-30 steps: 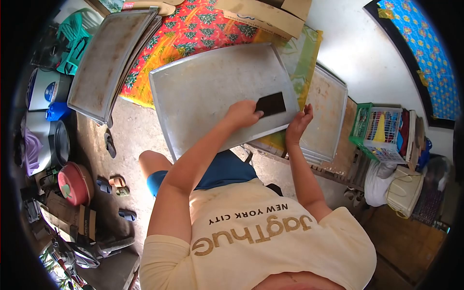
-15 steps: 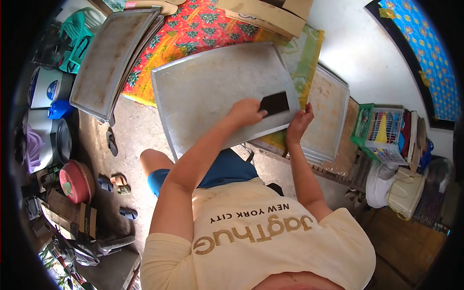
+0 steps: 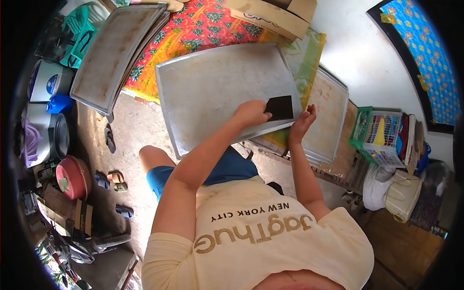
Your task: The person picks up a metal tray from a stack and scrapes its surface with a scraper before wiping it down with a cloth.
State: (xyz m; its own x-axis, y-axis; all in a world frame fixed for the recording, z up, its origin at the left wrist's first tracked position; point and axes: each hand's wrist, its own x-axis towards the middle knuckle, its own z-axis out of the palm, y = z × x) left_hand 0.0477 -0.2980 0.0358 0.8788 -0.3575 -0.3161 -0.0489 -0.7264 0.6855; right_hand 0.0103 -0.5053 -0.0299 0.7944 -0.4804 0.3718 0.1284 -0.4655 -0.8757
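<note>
A large grey metal tray (image 3: 212,87) with a raised rim lies tilted in front of me, its near edge above my lap. My left hand (image 3: 250,114) is closed round a dark, flat, rectangular scraper (image 3: 280,108), whose blade lies against the tray near its right corner. The scraper's handle is hidden in the fist. At that same corner my right hand (image 3: 303,124) holds the tray's rim, fingers pointing up. Just to the right lies a stack of similar trays (image 3: 328,116), the top one with brownish stains.
More stained trays (image 3: 118,53) are stacked at the left of a table with a red and yellow cloth (image 3: 212,24). A cardboard box (image 3: 270,17) stands at the back. Plastic baskets (image 3: 382,130) sit at the right; slippers (image 3: 116,177) and a red basin (image 3: 72,179) are on the left.
My left hand and the scraper have slid slightly right and toward me, closer to the tray's right corner. My right hand keeps its hold on the rim. The view has shifted a little.
</note>
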